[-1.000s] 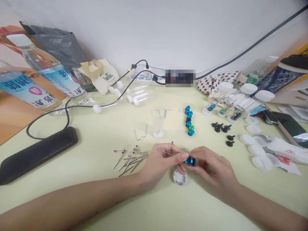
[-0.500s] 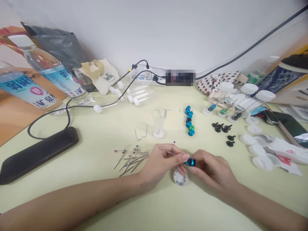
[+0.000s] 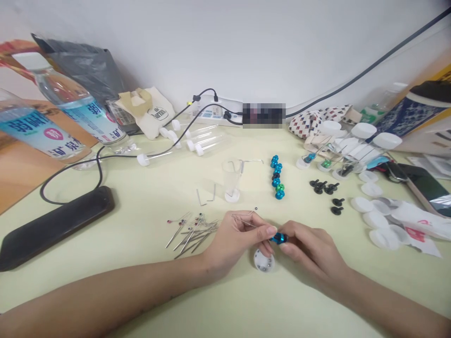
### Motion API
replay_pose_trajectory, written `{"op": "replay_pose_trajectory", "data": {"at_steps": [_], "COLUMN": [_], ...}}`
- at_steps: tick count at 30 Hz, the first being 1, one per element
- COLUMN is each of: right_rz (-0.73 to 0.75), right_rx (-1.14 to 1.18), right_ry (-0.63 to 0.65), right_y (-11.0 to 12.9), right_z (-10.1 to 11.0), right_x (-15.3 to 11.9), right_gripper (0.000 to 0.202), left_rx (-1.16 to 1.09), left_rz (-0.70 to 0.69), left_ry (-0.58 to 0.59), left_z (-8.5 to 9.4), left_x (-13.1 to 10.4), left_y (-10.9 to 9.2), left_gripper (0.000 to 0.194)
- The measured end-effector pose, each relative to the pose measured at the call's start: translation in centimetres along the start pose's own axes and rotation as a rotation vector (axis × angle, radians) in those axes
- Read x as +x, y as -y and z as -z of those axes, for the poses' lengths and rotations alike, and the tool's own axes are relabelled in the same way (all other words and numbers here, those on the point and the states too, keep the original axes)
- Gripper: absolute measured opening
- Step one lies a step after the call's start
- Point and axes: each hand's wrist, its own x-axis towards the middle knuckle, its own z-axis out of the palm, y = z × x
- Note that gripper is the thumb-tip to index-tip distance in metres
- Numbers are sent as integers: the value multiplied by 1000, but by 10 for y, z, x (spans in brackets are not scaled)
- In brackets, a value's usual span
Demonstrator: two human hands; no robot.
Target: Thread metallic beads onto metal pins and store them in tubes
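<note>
Between my two hands is a small blue and black metal part (image 3: 279,238). My left hand (image 3: 237,239) is closed, its thumb and fingers pinching the part's left end. A thin bent metal rod (image 3: 249,213) with a dark bead at its tip also sticks out from that hand. The fingers of my right hand (image 3: 312,246) are closed on the part's right end. Just under the part, a white cap (image 3: 260,265) holds several small metal pieces. Left of my left hand lies a loose pile of metal rods (image 3: 192,237), some with coloured beads.
Blue, green and black knobs (image 3: 276,177) form a column beyond my hands. A clear tube (image 3: 231,180) stands near several hex keys (image 3: 201,197). Black screws (image 3: 322,186), white caps (image 3: 375,219) and filled tubes (image 3: 347,150) are to the right. A black case (image 3: 58,227) lies left.
The blue and black part has tilted slightly, and the fingers of my right hand have shifted a little around its right end. My left hand keeps its place.
</note>
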Motion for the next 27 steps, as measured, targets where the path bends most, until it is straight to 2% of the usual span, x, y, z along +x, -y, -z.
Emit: {"op": "replay_pose_trajectory", "data": {"at_steps": [3, 7, 11, 13, 16, 20, 23, 27], "right_rz": [0, -23, -5, -3, -5, -8, -9, 5], "right_rx": [-11, -24, -7, -11, -13, -6, 19, 58], "right_ry": [34, -22, -64, -35, 16, -41, -77, -31], "right_y": [1, -2, -4, -2, 0, -2, -5, -4], "right_z": [3, -2, -4, -2, 1, -3, -5, -1], "right_x": [2, 0, -2, -1, 2, 0, -3, -2], "right_gripper": [29, 10, 11, 9, 21, 7, 14, 20], "left_rx": [9, -7, -12, -5, 8, 8, 0, -2], "left_rz": [12, -6, -22, -17, 0, -13, -23, -24], "left_ry": [-2, -18, -10, -2, 0, -22, -10, -16], "left_z": [0, 0, 0, 0, 0, 0, 0, 0], "left_x": [0, 1, 1, 1, 0, 0, 1, 1], "left_y": [0, 0, -1, -1, -1, -1, -1, 0], "left_gripper": [22, 21, 21, 21, 22, 22, 21, 21]}}
